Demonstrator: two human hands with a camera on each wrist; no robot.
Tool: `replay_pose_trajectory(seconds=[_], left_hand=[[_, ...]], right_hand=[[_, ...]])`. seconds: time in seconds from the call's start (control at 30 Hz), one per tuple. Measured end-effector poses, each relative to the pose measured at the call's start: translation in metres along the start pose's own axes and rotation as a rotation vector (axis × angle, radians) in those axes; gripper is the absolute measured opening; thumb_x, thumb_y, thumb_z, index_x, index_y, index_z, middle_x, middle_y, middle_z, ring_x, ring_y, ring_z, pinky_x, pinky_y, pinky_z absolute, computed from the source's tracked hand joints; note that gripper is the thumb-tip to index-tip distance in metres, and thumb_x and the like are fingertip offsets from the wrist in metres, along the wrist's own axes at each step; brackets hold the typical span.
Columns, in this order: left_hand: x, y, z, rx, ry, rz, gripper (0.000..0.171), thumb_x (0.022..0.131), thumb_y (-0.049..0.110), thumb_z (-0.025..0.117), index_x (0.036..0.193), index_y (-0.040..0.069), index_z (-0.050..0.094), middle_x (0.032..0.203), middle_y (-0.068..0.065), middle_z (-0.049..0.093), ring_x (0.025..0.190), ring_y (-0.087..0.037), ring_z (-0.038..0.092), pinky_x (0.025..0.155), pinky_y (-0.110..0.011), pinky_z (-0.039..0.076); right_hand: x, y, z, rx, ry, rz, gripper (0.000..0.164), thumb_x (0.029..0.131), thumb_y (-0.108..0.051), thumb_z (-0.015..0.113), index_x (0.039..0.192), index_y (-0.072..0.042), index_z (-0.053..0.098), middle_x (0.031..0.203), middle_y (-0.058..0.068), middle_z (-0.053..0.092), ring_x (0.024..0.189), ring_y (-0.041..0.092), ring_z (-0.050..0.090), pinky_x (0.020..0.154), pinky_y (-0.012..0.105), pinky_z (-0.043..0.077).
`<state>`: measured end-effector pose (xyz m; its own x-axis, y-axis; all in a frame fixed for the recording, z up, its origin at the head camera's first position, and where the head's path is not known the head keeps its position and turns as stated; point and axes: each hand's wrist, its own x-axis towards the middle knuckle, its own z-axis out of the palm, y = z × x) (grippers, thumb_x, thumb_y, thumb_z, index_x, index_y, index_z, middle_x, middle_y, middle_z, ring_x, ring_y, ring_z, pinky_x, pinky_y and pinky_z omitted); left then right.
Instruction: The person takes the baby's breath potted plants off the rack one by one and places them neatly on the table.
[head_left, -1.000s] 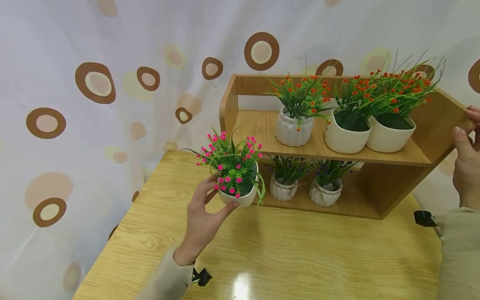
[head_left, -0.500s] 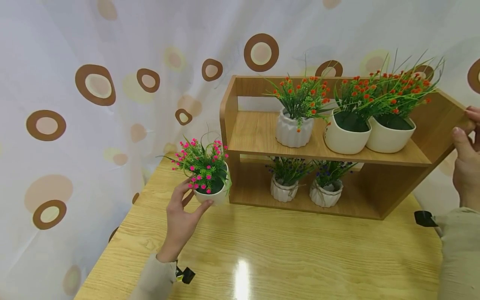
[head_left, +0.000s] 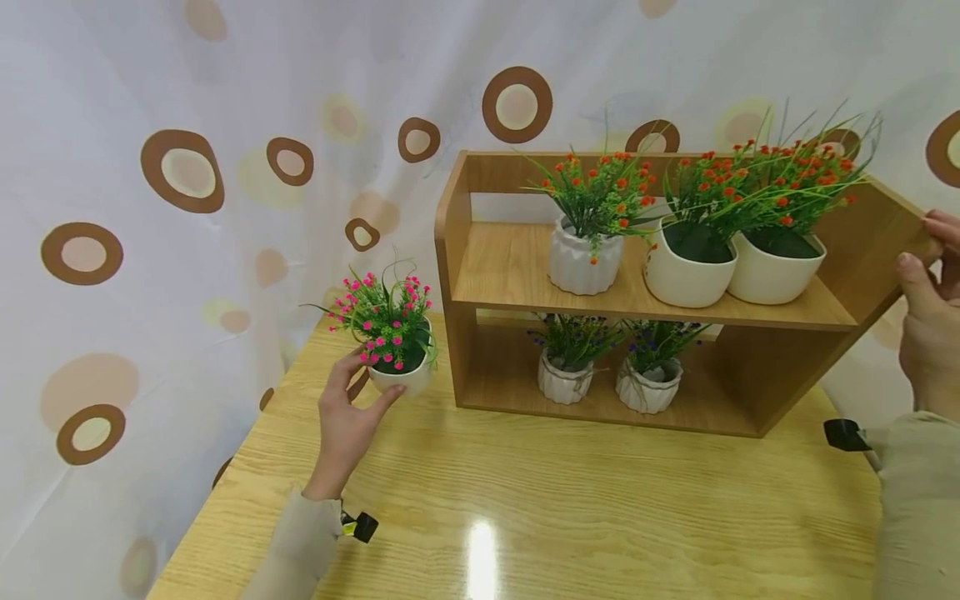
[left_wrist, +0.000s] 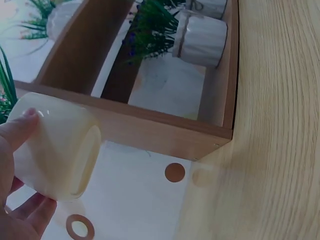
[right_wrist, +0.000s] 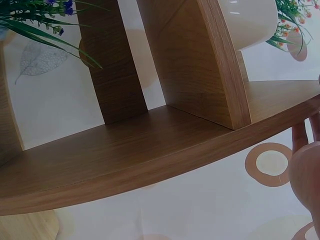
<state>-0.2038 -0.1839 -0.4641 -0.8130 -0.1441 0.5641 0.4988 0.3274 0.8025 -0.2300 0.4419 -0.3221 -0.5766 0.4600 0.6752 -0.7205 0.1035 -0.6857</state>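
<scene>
Fingers [left_wrist: 41, 214] round one pot [left_wrist: 57, 150] of six

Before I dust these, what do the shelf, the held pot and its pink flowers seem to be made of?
The shelf: probably wood or wood-look board, low sheen, with brown grain. The held pot: glazed ceramic or hard plastic; smooth cream wall, faint highlights. The pink flowers: likely plastic or fabric, matte; uniform, vivid heads.

A pale backdrop [head_left: 255, 75] (brown-ringed and creased) rises behind a wood-grained table [head_left: 615, 508].
</scene>
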Motion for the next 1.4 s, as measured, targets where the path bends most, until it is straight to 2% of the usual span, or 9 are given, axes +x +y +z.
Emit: replay_pose_trajectory(seconds=[0.13,0.27,0.37,0.67,0.87,1.07,1.4], left_hand=[[0.003,-0.005,-0.001,0.009,-0.003,-0.077,0.060,0.081,0.001,0.087,0.134,0.005,0.060,0.141,-0.007,0.059,0.131,-0.008,0.053,0.110,-0.024,0.050],[0.008,-0.016,0.000,0.013,-0.020,-0.173,0.058,0.082,0.002,0.086,0.132,0.003,0.058,0.136,-0.013,0.059,0.131,-0.018,0.055,0.113,-0.038,0.050],[0.010,-0.033,0.000,0.007,-0.042,-0.203,0.056,0.082,0.006,0.088,0.130,0.003,0.058,0.134,-0.015,0.059,0.134,-0.029,0.056,0.112,-0.040,0.050],[0.012,-0.068,0.003,-0.050,-0.129,-0.298,0.053,0.082,0.012,0.089,0.124,0.004,0.058,0.139,-0.013,0.056,0.138,-0.033,0.054,0.113,-0.040,0.050],[0.011,-0.088,0.009,-0.074,-0.205,-0.304,0.051,0.082,0.010,0.089,0.121,0.001,0.059,0.139,-0.017,0.057,0.137,-0.037,0.054,0.114,-0.046,0.049],[0.010,-0.097,0.014,-0.093,-0.222,-0.349,0.047,0.081,0.008,0.089,0.117,0.002,0.060,0.142,-0.017,0.055,0.136,-0.038,0.054,0.112,-0.048,0.050],[0.011,-0.100,0.024,-0.105,-0.216,-0.407,0.047,0.079,0.006,0.090,0.113,0.000,0.058,0.136,-0.017,0.057,0.134,-0.038,0.055,0.110,-0.044,0.052]], right_hand=[[0.000,0.000,0.000,-0.013,0.003,0.002,0.041,0.098,0.018,0.050,0.133,0.002,0.064,0.144,0.009,0.053,0.143,0.024,0.042,0.124,0.024,0.031],[-0.001,-0.001,0.002,0.030,0.001,0.003,0.040,0.097,0.017,0.052,0.132,0.002,0.064,0.143,0.010,0.053,0.142,0.024,0.043,0.123,0.023,0.032],[-0.002,-0.001,0.002,0.060,-0.003,0.007,0.038,0.096,0.016,0.055,0.131,0.003,0.064,0.142,0.009,0.054,0.142,0.023,0.043,0.122,0.022,0.032],[-0.003,-0.001,0.003,0.053,0.017,0.030,0.040,0.095,0.019,0.053,0.130,0.002,0.065,0.144,0.010,0.055,0.141,0.022,0.044,0.120,0.021,0.035],[-0.001,-0.005,0.005,0.011,0.027,0.048,0.043,0.096,0.020,0.049,0.131,0.000,0.065,0.145,0.009,0.054,0.143,0.022,0.043,0.121,0.021,0.034],[0.000,-0.007,0.004,-0.014,0.042,0.079,0.046,0.097,0.020,0.047,0.133,-0.002,0.064,0.146,0.007,0.054,0.143,0.021,0.043,0.123,0.020,0.032],[-0.002,-0.007,0.002,-0.005,0.044,0.094,0.046,0.097,0.021,0.048,0.133,-0.003,0.064,0.149,0.008,0.053,0.145,0.020,0.040,0.123,0.019,0.029]])
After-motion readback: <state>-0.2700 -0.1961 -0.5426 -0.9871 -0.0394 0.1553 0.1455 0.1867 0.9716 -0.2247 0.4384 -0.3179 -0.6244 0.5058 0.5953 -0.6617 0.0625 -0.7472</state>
